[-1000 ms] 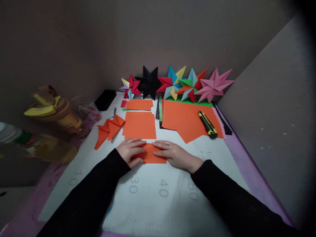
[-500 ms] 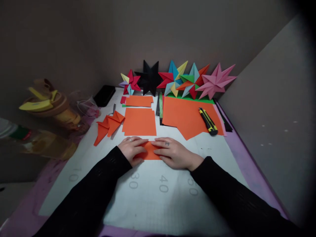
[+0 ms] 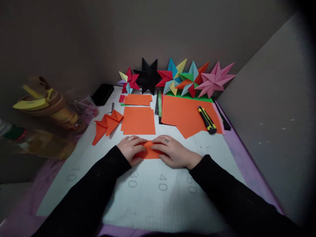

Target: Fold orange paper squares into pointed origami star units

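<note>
A small folded orange paper (image 3: 149, 152) lies on the white cutting mat (image 3: 153, 197), just in front of me. My left hand (image 3: 130, 148) presses its left half with fingers bent over the top edge. My right hand (image 3: 174, 152) covers its right half, and the fingertips of both hands meet at the paper's upper point. Both hands pinch the fold down. Black sleeves cover both arms.
Beyond the hands lie a stack of orange squares (image 3: 138, 120), smaller orange pieces (image 3: 137, 99), a large cut orange sheet (image 3: 185, 113) with a yellow-black utility knife (image 3: 207, 120), and folded orange units (image 3: 107, 125). Paper stars (image 3: 172, 79) lean on the back wall. A black case (image 3: 102, 93) and bottles stand left.
The visible orange paper between my hands has become narrower and now rises to a point. Both hands have closed in on it. The view shifted slightly.
</note>
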`<state>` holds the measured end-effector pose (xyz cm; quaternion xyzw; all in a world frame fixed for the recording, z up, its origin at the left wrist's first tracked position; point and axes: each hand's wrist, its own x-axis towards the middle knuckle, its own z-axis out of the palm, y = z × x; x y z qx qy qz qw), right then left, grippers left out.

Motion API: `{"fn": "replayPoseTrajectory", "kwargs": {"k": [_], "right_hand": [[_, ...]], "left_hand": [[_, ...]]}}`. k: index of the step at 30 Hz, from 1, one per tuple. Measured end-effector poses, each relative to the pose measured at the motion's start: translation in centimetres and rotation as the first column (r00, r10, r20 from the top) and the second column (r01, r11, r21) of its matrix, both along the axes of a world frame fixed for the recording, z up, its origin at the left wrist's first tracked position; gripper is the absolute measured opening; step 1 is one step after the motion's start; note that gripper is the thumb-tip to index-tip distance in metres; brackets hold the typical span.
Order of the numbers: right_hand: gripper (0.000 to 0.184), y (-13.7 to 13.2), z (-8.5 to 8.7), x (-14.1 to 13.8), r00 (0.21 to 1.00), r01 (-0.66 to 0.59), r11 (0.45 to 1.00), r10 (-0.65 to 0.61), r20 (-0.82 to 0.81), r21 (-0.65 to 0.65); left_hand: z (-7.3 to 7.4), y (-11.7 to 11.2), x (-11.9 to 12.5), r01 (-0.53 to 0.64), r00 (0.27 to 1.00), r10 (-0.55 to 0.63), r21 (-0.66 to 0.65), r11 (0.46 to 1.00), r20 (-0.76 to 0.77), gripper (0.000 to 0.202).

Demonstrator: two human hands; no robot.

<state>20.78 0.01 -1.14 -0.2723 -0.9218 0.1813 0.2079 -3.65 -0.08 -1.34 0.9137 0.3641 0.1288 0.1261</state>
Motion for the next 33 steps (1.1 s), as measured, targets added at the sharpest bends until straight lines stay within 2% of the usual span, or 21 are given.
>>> {"fn": "replayPoseTrajectory", "kwargs": {"k": [6,27,33], "right_hand": [[0.041,-0.12,-0.18,0.04,1.0,-0.015,1.0,0.016,-0.027,0.006],[0.03,-0.19,-0.17,0.05,1.0,-0.017,0.997,0.018,-0.002,0.07],[0.029,-0.22,0.02,-0.01,1.0,-0.029,0.997,0.029,0.003,0.071]], "left_hand": [[-0.33,-0.02,-0.11,0.01,0.999,-0.008,-0.031,0.999,0.04,0.029],[0.18,-0.43,0.45,0.015,1.0,-0.015,0.024,1.0,0.002,0.016],[0.21,-0.44,0.39,0.012,1.0,-0.012,0.011,1.0,-0.012,0.02]]}}
